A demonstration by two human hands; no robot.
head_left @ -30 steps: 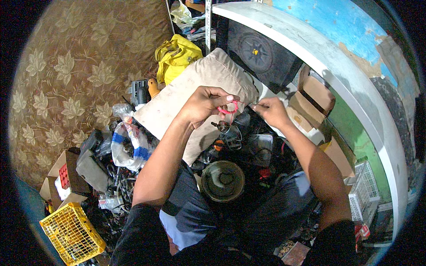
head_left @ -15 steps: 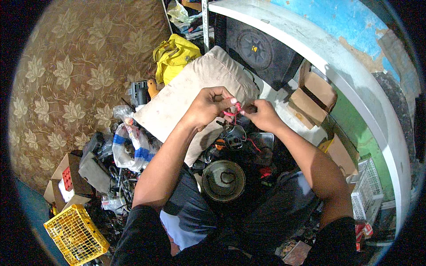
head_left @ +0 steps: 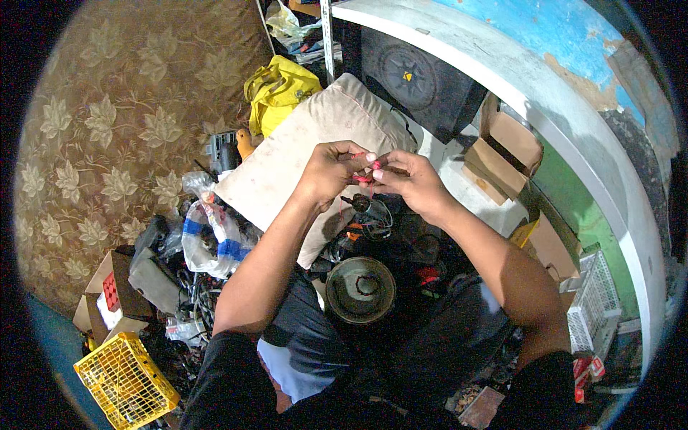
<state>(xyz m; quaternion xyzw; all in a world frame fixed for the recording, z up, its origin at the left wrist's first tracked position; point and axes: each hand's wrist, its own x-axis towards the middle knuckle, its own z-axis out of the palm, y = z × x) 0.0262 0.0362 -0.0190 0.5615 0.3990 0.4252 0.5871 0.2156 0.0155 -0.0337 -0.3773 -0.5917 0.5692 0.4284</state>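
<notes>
In front of the beige cushion, both hands meet at a tangled pinkish-red cord. My left hand pinches it between thumb and fingers. From the other side my right hand has its thumb and fingers closed on the same cord, almost touching the left. Just under the hands is a small dark round part; I cannot tell whether the cord is tied to it. Lower down, between my knees, stands a round metal pot with a dark ring-like shape inside.
A yellow bag lies behind the cushion, near a black speaker box. Cardboard boxes and a white plastic basket are on the right. A yellow crate, a clear plastic bag and jumbled parts lie on the left.
My right hand has moved left, up against my left hand, and now grips the cord close to it. The loose red end that hung to the right has left that spot.
</notes>
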